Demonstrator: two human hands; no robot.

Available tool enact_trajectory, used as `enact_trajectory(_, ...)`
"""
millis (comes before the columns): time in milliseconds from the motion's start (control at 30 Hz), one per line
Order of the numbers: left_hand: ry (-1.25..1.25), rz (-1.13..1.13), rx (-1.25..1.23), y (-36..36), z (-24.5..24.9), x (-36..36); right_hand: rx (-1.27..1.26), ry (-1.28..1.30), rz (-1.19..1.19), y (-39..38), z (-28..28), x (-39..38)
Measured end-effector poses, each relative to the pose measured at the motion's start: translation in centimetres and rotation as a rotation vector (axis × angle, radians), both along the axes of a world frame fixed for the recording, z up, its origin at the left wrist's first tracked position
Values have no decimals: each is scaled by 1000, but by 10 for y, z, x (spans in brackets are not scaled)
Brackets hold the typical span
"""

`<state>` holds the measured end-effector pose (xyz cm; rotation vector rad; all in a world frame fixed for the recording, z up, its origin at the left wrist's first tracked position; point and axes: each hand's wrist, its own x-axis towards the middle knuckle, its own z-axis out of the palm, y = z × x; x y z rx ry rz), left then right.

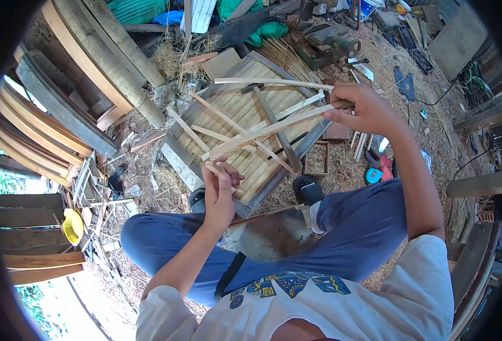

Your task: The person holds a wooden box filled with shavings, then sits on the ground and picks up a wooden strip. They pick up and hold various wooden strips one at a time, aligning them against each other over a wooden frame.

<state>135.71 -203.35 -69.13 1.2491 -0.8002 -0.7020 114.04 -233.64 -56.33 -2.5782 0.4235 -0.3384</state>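
My right hand [362,111] is raised at the right, its fingers closed on the far end of a light wooden strip [273,129]. The strip slants down to the left, over a slatted wooden panel [256,187] with a dark frame. My left hand [221,187] is at the strip's lower end, fingers curled, with a short piece of pale wood [214,169] between them. Several more strips and a dark wooden bar [276,131] lie across the panel. A second long strip [268,81] reaches to my right hand; whether it is held is unclear.
A metal vise [333,45] stands beyond the panel. A teal tape measure [373,175] and a small wooden frame [317,158] lie at the right. Curved timbers [86,51] lean at the left, near a yellow hard hat or bowl [73,227]. Shavings cover the ground.
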Motion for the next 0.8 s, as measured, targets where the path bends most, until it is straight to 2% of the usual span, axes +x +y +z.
enact_trajectory(100,33,-1,-139,-3,0,-1,-19,1,7,0,-1,0)
enact_trajectory(300,-76,6,-27,1,13,5,-14,-28,20,-4,-7,3)
enact_trajectory(500,138,-204,-29,7,22,-1,-2,-27,15,-10,-13,7)
enact_trajectory(600,40,-279,-2,8,24,3,19,-17,12,-11,-13,6)
enact_trajectory(800,13,-391,21,13,26,4,40,-3,34,-12,-5,5)
